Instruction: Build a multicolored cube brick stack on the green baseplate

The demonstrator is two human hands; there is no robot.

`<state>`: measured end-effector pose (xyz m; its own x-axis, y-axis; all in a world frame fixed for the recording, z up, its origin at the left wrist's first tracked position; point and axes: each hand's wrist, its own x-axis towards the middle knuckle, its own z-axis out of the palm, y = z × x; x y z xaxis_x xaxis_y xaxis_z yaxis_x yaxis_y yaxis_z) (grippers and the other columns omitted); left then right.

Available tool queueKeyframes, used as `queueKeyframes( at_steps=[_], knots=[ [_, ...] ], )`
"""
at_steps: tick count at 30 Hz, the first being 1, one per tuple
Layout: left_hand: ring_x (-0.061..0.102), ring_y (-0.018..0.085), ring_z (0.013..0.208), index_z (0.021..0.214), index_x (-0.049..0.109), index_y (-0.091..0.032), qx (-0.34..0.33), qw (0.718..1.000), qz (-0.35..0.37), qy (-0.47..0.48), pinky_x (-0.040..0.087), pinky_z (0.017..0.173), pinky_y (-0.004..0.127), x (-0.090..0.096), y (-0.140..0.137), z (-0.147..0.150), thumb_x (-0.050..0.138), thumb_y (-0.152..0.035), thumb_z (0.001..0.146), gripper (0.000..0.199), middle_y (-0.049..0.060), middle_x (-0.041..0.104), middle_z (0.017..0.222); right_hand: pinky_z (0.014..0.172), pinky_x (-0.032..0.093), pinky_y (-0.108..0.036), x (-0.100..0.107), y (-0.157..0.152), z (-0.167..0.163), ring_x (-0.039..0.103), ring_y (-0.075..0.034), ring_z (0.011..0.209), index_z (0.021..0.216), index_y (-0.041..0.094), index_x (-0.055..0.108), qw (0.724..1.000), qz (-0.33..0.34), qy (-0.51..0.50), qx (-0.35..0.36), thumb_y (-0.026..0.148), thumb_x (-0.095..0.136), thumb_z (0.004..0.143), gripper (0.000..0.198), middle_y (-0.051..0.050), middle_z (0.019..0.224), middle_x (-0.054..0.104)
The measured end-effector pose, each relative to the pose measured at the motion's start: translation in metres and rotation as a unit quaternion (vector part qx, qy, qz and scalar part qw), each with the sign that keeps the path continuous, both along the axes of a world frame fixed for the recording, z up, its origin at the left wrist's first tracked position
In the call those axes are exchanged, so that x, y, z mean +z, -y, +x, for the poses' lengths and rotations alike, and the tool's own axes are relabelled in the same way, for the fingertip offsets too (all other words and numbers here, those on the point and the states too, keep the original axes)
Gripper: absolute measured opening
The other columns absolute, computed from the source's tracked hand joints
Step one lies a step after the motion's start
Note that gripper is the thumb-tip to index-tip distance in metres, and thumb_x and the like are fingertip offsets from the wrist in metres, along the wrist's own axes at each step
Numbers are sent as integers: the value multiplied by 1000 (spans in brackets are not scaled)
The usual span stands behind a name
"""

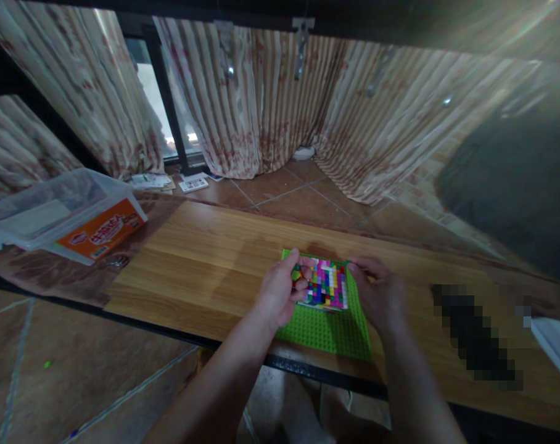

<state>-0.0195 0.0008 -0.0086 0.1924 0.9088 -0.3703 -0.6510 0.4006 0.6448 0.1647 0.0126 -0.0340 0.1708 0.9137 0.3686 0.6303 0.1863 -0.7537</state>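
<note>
A green studded baseplate [326, 336] lies on the wooden board, near its front edge. On it is a layered block of multicoloured building bricks [327, 283], with pink, white, blue, yellow and red pieces on top. My left hand [282, 290] is over the block's left side, its fingers curled around a few small building bricks [295, 274], at least one yellow-green. At the block's far right corner, my right hand [382, 290] has thumb and forefinger pinched together. Whatever is between those fingertips is too small to make out.
A clear plastic bin [83, 209] with an orange label stands at the left, small metal items [117, 261] beside it. A pixelated dark object [477, 336] lies at the right, near a white item [555, 345]. Striped curtains [261, 105] hang behind the table.
</note>
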Motion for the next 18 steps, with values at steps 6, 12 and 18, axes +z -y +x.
queueKeyframes(
  at_steps=[6, 12, 18],
  knots=[
    [30, 1, 41, 76, 62, -10, 1, 1000, -17, 20, 13, 35, 14, 4, -1, -1, 48, -39, 91, 35, -1, 48, 59, 87, 48, -45, -5, -3, -6, 63, -26, 90, 87, 18, 73, 998, 13, 61, 25, 37, 54, 85, 27, -11, 92, 71],
    [30, 1, 39, 75, 61, -9, 2, 1000, -19, 21, 13, 34, 14, 4, -2, -1, 44, -35, 93, 37, -1, 48, 59, 85, 48, -43, -6, -3, -10, 64, -25, 90, 90, 18, 74, 997, 11, 73, 33, 36, 53, 85, 28, -10, 94, 71],
    [30, 1, 39, 74, 61, -9, 3, 1000, -17, 22, 13, 34, 14, 4, -1, -1, 42, -36, 94, 38, -1, 47, 60, 84, 49, -40, -5, -3, -9, 65, -24, 89, 89, 19, 74, 997, -2, 56, 47, 36, 55, 84, 26, -9, 93, 71]
  ],
)
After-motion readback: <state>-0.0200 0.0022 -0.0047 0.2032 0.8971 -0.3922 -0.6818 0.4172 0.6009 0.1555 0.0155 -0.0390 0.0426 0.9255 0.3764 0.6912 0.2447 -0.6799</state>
